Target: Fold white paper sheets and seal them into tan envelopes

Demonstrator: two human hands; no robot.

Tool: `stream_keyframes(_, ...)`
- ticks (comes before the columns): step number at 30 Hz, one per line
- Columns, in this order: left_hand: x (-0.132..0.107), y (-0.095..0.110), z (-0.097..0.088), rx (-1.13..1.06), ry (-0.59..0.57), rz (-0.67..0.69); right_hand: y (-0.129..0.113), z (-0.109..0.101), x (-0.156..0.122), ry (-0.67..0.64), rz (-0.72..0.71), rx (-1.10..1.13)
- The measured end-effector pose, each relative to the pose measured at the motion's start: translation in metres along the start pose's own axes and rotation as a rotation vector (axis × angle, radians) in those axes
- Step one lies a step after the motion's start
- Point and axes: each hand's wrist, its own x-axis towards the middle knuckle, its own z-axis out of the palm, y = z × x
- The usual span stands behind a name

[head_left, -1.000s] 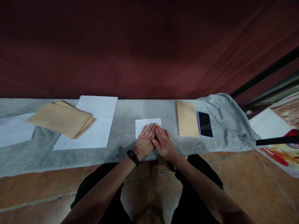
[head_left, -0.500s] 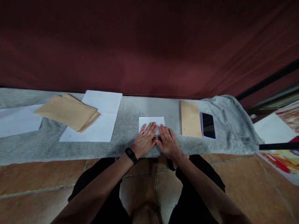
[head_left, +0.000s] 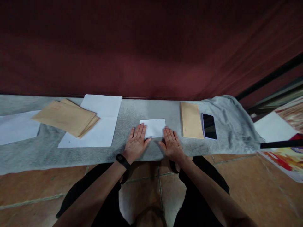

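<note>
A dark red cloth [head_left: 151, 74] hangs behind a long, narrow tabletop [head_left: 129, 118] covered in grey fabric, which lies smooth in the middle and bunches up in folds toward the right end. Near the middle of it, in front of the person, lies a small white paper [head_left: 154, 128], flat, with its long side running left to right. The left hand [head_left: 136, 142] is laid out flat, palm down, fingers extended and close together, its index finger and thumb overlapping the paper's left side. The right hand [head_left: 173, 145] is also flattened, palm down with straight fingers, its fingertips at the paper's right edge; whether they press on the paper or only touch its side I cannot tell. A black wristband [head_left: 122, 160] circles the left wrist. Just beyond the right hand sits a neat stack of brown envelopes [head_left: 192, 121], and beside it a phone [head_left: 209, 126] with a dark screen and a pale purple edge. Over to the left, large white sheets [head_left: 104, 129] lie partly beneath a fanned pile of brown envelopes [head_left: 63, 116], whose far end overlaps another white paper [head_left: 17, 127] cut off by the picture's edge. Below is a floor of reddish-brown tiles [head_left: 239, 183], and at the far right a colourful printed sheet [head_left: 284, 160] shows under a black bar [head_left: 281, 144]
</note>
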Motion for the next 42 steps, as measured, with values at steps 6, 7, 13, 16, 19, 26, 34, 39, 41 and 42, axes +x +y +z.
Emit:
stream_keyframes(6, 0.007, 0.001, -0.001, -0.015, 0.076, -0.093, 0.0, -0.006, 0.013, -0.008, 0.14, 0.079)
stream_keyframes(7, 0.011, 0.005, -0.001, -0.017, 0.082, -0.088, -0.001, -0.008, 0.018, -0.013, 0.154, 0.1)
stream_keyframes(13, 0.034, 0.03, 0.009, -0.046, -0.005, 0.124, -0.013, -0.006, 0.053, -0.057, 0.04, 0.213)
stream_keyframes(16, 0.041, 0.034, 0.016, -0.053, -0.035, 0.147, -0.015, 0.002, 0.06, -0.073, 0.026, 0.192)
stream_keyframes(19, 0.045, 0.031, 0.017, -0.037, -0.048, 0.086, -0.013, 0.008, 0.061, -0.075, 0.045, 0.139)
stream_keyframes(26, 0.045, 0.018, 0.013, -0.019, -0.023, 0.005, -0.008, 0.014, 0.057, 0.01, 0.08, 0.066)
stream_keyframes(34, 0.039, 0.007, 0.016, -0.011, 0.035, -0.089, 0.002, 0.012, 0.054, 0.016, 0.125, 0.013)
stream_keyframes(39, 0.034, -0.001, 0.015, -0.017, 0.068, -0.114, 0.009, 0.008, 0.051, 0.007, 0.148, 0.023)
stream_keyframes(41, 0.032, -0.004, 0.014, -0.014, 0.086, -0.124, 0.011, 0.008, 0.05, 0.007, 0.153, 0.023)
stream_keyframes(42, 0.031, -0.005, 0.012, -0.009, 0.088, -0.128, 0.012, 0.008, 0.049, 0.009, 0.156, 0.025)
